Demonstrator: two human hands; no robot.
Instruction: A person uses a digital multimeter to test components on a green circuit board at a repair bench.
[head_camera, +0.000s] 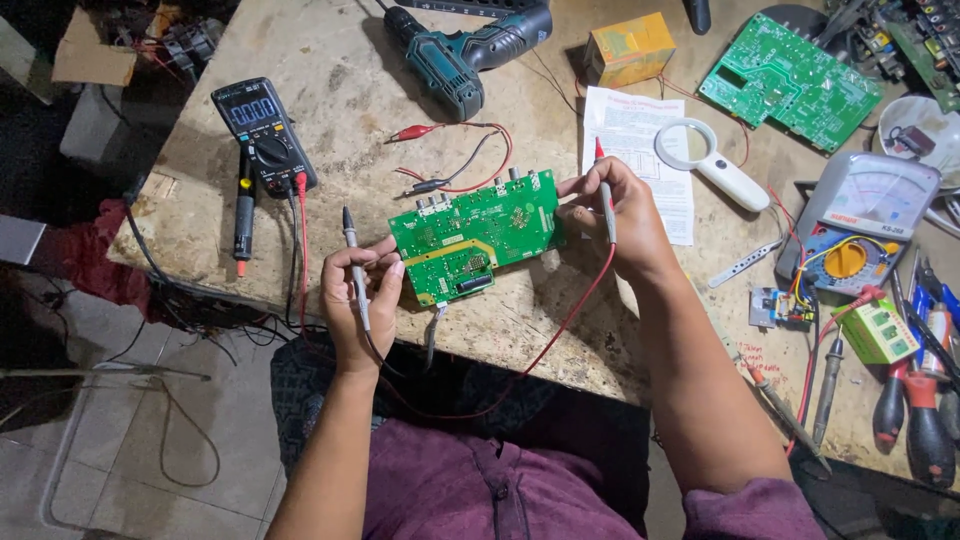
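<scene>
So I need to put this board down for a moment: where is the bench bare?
The widest bare patch lies between the multimeter, the cordless drill and the clip leads. A narrower strip runs along the near edge under the green board. The right side is crowded: analog meter, magnifier, screwdrivers.

Our cluttered workbench over a tiled floor

We see a worn, speckled tabletop (400, 330) lit from above; below its left edge lie pale grey floor tiles (130, 440) with loose cables (190, 450), and the far corners fall dark.
</scene>
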